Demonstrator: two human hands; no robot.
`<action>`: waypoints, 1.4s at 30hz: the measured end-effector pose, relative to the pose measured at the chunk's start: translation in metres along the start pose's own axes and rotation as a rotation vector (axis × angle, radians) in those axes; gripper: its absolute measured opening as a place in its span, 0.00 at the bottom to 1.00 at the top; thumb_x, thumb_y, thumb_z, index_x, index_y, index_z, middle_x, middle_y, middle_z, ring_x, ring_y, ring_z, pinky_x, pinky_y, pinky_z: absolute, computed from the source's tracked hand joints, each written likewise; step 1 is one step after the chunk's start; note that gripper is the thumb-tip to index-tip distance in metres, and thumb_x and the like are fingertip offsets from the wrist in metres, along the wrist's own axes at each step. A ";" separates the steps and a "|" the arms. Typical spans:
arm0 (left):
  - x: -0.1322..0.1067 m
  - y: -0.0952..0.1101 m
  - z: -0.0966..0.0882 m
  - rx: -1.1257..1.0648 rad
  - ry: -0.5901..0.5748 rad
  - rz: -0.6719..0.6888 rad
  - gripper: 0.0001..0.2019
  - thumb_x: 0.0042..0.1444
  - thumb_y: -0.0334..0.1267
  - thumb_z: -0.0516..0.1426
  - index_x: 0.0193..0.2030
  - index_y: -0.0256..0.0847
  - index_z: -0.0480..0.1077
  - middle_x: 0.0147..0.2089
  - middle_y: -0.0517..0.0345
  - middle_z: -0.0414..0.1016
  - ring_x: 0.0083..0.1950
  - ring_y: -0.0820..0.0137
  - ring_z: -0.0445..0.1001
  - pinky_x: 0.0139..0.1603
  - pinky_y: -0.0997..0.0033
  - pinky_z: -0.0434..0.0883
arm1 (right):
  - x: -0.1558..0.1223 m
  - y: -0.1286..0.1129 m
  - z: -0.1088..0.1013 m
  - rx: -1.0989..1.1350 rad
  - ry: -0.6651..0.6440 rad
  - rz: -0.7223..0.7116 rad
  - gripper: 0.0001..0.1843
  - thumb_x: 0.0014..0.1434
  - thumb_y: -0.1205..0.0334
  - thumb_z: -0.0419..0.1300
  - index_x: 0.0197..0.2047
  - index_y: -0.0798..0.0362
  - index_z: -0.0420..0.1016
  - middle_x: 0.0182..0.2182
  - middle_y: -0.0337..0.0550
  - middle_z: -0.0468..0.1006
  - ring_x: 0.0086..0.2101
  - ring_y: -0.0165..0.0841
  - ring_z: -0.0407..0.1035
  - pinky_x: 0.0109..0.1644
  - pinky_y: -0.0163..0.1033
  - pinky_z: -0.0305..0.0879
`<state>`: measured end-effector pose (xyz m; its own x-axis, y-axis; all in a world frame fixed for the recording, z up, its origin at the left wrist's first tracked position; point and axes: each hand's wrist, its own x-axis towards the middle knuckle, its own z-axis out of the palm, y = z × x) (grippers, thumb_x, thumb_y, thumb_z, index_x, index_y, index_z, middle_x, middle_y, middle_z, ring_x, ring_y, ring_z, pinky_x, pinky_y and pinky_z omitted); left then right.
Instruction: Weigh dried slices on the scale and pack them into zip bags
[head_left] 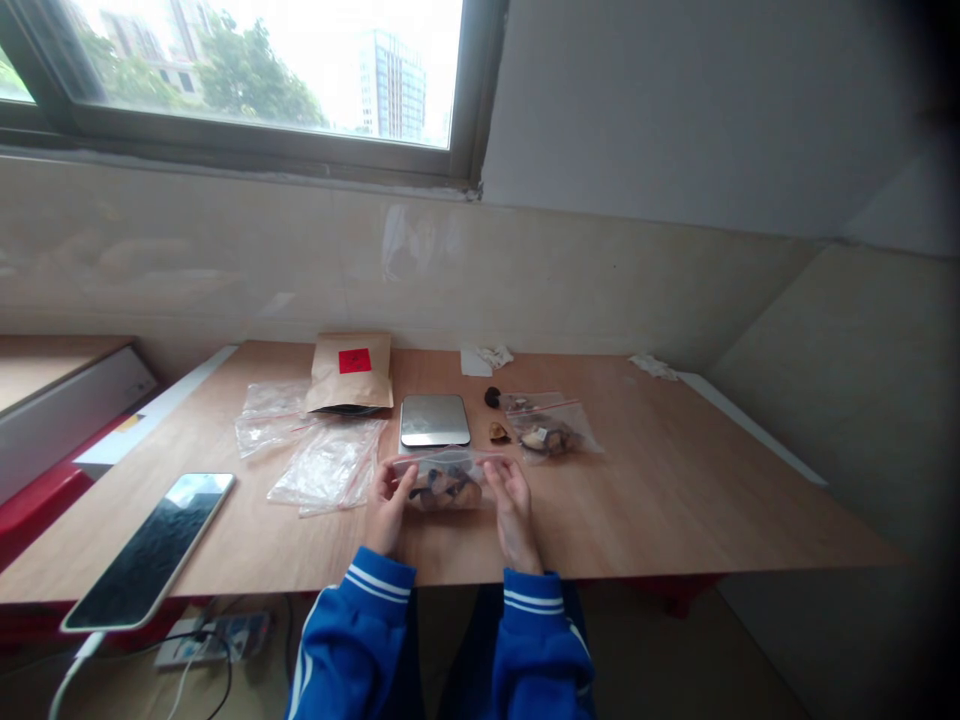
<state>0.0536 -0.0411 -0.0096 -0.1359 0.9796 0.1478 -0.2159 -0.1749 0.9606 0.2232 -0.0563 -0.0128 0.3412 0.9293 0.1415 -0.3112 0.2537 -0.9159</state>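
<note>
Reaching forward with wrists raised, the left hand (390, 508) and right hand (514, 512) pinch opposite edges of a zip-top bag (442, 488) of dark dried pieces, just in front of the kitchen scale (435, 420) on the counter (660, 490).

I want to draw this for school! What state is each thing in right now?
Zip bag of dark pieces, held up, pieces inside
Left hand, pinching the bag's edge
Right hand, pinching the bag's edge
Kitchen scale, lying flat, nothing on it
Second zip bag, lying flat, pieces inside
Kraft paper pouch, lying flat, red label showing
Tablet, screen dark, cable attached
</note>
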 end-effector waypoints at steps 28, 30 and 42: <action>-0.004 -0.002 0.001 0.014 -0.036 0.003 0.16 0.49 0.45 0.63 0.41 0.37 0.74 0.40 0.53 0.78 0.44 0.66 0.75 0.49 0.66 0.71 | -0.003 0.003 0.005 -0.016 -0.099 0.046 0.18 0.53 0.53 0.64 0.44 0.54 0.75 0.43 0.47 0.80 0.45 0.39 0.73 0.56 0.49 0.64; -0.005 -0.001 0.002 0.035 -0.041 -0.010 0.17 0.48 0.44 0.63 0.42 0.38 0.74 0.41 0.53 0.78 0.44 0.66 0.75 0.45 0.67 0.72 | -0.002 0.006 0.003 -0.053 -0.087 0.055 0.17 0.53 0.52 0.64 0.42 0.55 0.76 0.42 0.48 0.80 0.44 0.40 0.74 0.55 0.50 0.65; -0.009 0.009 0.001 0.094 -0.031 -0.012 0.13 0.46 0.45 0.64 0.31 0.36 0.76 0.31 0.56 0.76 0.35 0.70 0.73 0.37 0.72 0.70 | -0.004 0.001 0.004 -0.114 -0.006 -0.096 0.08 0.50 0.57 0.66 0.30 0.53 0.77 0.32 0.41 0.77 0.36 0.34 0.71 0.44 0.40 0.68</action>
<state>0.0543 -0.0517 -0.0025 -0.1036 0.9845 0.1416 -0.1255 -0.1542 0.9800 0.2182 -0.0584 -0.0131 0.3587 0.9041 0.2321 -0.1747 0.3092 -0.9348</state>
